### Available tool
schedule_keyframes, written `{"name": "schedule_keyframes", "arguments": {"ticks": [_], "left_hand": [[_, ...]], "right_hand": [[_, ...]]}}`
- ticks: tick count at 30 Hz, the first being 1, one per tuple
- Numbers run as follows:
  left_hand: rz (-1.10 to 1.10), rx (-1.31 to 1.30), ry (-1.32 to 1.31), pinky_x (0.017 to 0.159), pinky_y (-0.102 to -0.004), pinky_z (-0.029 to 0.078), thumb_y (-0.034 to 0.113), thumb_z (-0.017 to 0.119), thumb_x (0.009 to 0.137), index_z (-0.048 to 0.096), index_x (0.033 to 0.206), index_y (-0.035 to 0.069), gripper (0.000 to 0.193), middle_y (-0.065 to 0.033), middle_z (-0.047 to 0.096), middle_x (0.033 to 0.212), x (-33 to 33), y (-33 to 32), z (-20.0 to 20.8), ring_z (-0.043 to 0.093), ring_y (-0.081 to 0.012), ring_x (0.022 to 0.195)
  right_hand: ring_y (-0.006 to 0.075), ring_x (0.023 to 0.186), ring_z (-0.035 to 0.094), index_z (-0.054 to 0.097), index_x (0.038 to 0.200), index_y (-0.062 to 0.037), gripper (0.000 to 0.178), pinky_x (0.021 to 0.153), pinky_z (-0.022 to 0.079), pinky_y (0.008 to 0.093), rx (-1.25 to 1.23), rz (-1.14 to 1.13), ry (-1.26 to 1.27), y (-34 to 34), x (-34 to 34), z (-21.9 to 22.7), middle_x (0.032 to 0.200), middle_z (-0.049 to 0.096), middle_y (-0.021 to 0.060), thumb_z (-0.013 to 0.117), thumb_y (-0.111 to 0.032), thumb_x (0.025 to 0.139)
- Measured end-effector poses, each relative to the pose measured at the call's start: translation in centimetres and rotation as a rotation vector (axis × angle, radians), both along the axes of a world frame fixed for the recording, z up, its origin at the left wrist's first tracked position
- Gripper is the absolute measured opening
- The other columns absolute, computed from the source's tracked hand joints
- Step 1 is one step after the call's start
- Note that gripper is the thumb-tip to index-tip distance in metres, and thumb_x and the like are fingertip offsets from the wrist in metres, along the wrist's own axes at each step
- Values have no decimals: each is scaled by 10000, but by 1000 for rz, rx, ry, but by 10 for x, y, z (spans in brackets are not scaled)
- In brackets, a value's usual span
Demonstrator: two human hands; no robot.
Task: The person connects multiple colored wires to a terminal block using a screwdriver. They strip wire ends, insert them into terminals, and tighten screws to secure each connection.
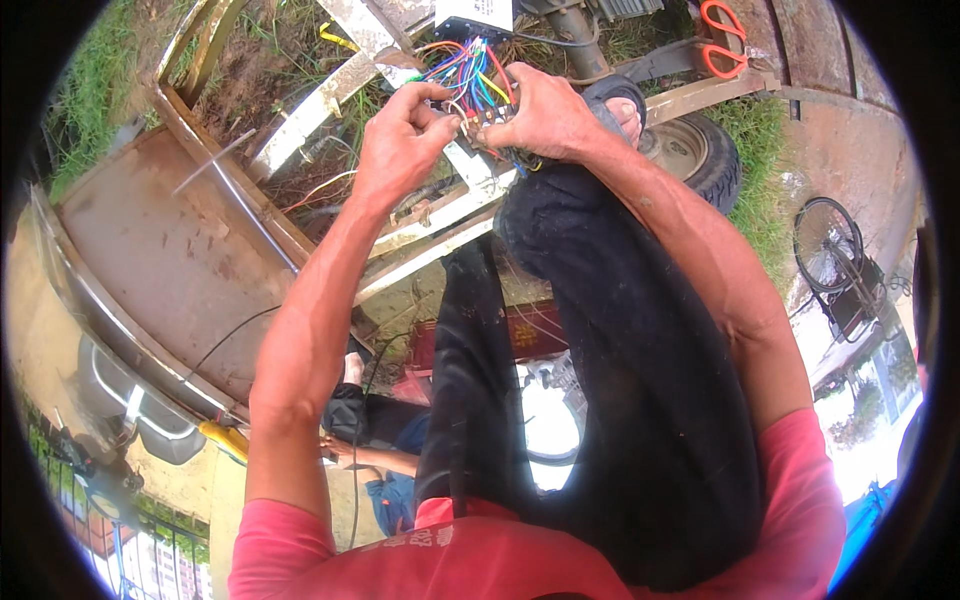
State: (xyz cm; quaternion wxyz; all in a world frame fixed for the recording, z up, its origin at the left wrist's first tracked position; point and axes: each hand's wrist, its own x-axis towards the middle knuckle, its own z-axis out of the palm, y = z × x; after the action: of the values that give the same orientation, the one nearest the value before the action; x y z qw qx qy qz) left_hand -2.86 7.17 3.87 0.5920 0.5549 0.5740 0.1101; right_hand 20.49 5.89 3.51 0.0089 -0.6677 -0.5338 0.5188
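A bundle of coloured wires [478, 76], red, blue, green, yellow and white, runs down from a silver box [474, 14] at the top. My left hand [402, 142] is closed in a pinch at the bundle's left side, with a thin pale wire at its fingertips. My right hand [548, 112] curls round the right side of the bundle, thumb and fingers closed on the wires and their small dark connectors. The fingertips partly hide the wire ends. Below both hands lies a worn white metal frame [440, 222].
Orange-handled scissors [724, 40] lie at the upper right, above a tyre [716, 160]. A rusty metal panel [180, 250] fills the left. Another person's forearm [385, 458] shows at lower left. A bicycle wheel [828, 244] stands far right. Black-trousered knees [560, 225] are close beneath my hands.
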Motion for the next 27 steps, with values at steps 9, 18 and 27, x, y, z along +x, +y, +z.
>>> {"name": "schedule_keyframes", "arguments": {"ticks": [9, 18, 27], "left_hand": [[187, -123, 75, 615, -230, 454, 160, 752, 976, 723, 1185, 22, 252, 22, 702, 825, -16, -15, 11, 585, -40, 696], [302, -285, 55, 635, -253, 483, 235, 794, 949, 716, 1214, -16, 374, -7, 697, 853, 10, -45, 3, 606, -66, 729], [521, -456, -210, 549, -235, 412, 197, 785, 942, 708, 1080, 19, 238, 22, 635, 760, 24, -50, -9, 528, -53, 636]], "right_hand": [[390, 1100, 723, 649, 1223, 10, 776, 964, 551, 464, 10, 5, -4, 0, 0, 3, 1131, 748, 243, 872, -463, 650], [388, 1077, 727, 646, 1227, 23, 789, 951, 555, 461, 38, 7, -18, -1, -1, 2, 1116, 750, 237, 866, -466, 648], [391, 1072, 733, 653, 1219, 31, 806, 943, 562, 457, 53, 9, 18, -1, 2, 0, 1119, 751, 251, 864, -481, 634]]}}
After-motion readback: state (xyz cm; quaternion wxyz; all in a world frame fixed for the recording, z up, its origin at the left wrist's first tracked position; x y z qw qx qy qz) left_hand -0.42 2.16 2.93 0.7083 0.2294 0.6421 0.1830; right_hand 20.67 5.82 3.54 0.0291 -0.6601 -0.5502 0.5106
